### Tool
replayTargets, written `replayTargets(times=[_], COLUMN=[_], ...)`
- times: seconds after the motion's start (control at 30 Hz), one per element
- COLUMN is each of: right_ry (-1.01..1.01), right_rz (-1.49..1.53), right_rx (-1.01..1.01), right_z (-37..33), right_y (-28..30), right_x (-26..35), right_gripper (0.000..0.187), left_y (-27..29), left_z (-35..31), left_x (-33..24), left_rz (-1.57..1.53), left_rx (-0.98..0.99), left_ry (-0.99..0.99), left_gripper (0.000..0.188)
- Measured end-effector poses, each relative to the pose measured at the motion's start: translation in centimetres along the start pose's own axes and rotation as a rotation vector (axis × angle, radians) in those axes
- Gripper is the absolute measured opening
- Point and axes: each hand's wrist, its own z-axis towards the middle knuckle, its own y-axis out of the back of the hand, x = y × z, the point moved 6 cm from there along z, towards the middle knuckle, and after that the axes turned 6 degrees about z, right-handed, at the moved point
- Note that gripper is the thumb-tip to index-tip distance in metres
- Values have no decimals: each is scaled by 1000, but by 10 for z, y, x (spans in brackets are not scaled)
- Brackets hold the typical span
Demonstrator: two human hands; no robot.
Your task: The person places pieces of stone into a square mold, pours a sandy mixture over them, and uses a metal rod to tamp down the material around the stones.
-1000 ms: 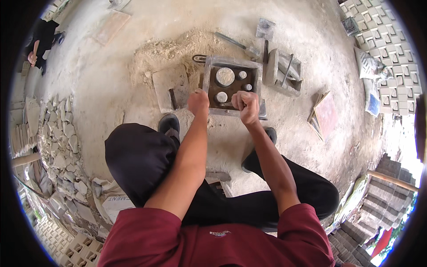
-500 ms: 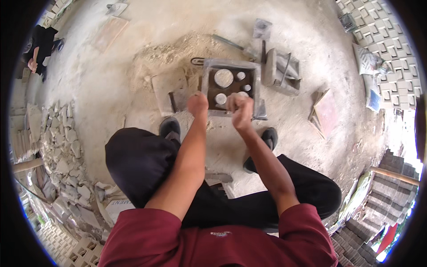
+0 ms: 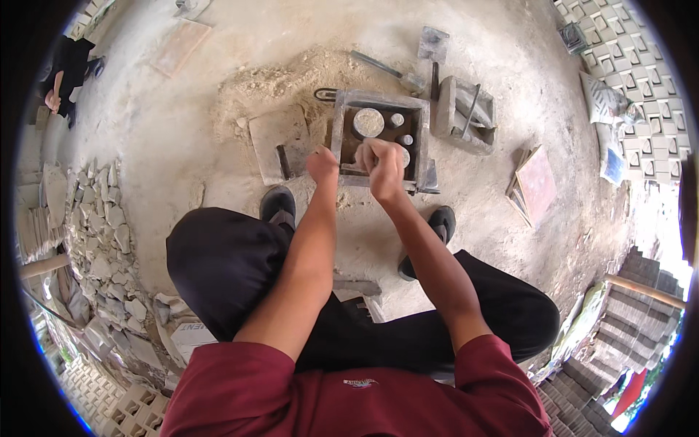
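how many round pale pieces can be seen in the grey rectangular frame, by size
large round pale piece: 1
small round pale pieces: 2
round pale piece partly behind the right hand, full size unclear: 1
total: 4 in view; the hand may hide more

We have carried our right hand (image 3: 380, 164) leftward along the near side of the box-like frame (image 3: 386, 97), and it now reaches farther in over the inside. It covers the pale round piece at the near left, which we could see before. The near-right round piece (image 3: 405, 157), hidden a second ago, now shows in part beside our fingers. Our right forearm (image 3: 429, 251) has swung left too, uncovering more of our right sandal (image 3: 442, 217).
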Motion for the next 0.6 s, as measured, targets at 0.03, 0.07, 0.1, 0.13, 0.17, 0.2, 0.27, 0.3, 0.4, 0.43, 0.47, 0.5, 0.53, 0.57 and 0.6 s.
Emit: replayTargets(times=[0.03, 0.07, 0.1, 0.13, 0.17, 0.2, 0.27, 0.3, 0.4, 0.43, 0.47, 0.5, 0.53, 0.57, 0.6], right_ry=[0, 166, 219, 279, 327, -49, -64, -72, -68, -42, 48, 132, 90, 34, 53], right_rz=[-5, -184, -190, -170, -197, 114, 116, 149, 138, 145, 58, -35, -43, -86, -138], right_rx=[-9, 83, 151, 219, 261, 147, 32, 45, 46, 40, 3, -43, -66, -112, -262], right_z=[-2, -12, -8, -4, -2, -5, -4, 0, 2, 2, -2, -9, -15, -12, -11], right_y=[17, 23, 11, -2, 3, 22, 40, 45, 48, 40, 39, 42, 53, 55, 60], right_x=[-5, -4, 1, 3, 5, 4, 0, -4, 6, 13, 10, 5, -1, -1, 4], right_gripper=[37, 36, 36, 36, 36, 38, 39, 39, 38, 38, 38, 38, 39, 37, 41], left_y=[-6, -5, 6, -1, -10, -7, -24, -24, -6, 0, 1, 1, -3, 0, 4], left_z=[-8, -6, 19, 18, 17, 12, -5, -6, 9, 15, 17, 15, 2, -3, -5], left_x=[-6, -7, 4, 14, 10, 8, 4, 4, 7, 11, 9, 0, -7, -12, -8], left_rz=[-58, -3, 2, 97, 137, 192, 47, 45, 68, 70, 60, 61, 61, 68, 9], left_rx=[34, 1, -59, -127, -138, -162, -47, -38, -117, -119, -109, -96, -63, -48, -25], left_ry=[57, -10, -18, -135, -203, -265, -63, -65, -135, -132, -128, -134, -142, -144, -57], left_gripper=[50, 50, 50, 51, 51, 51, 51, 51, 51, 51, 51, 50, 50, 49, 49])
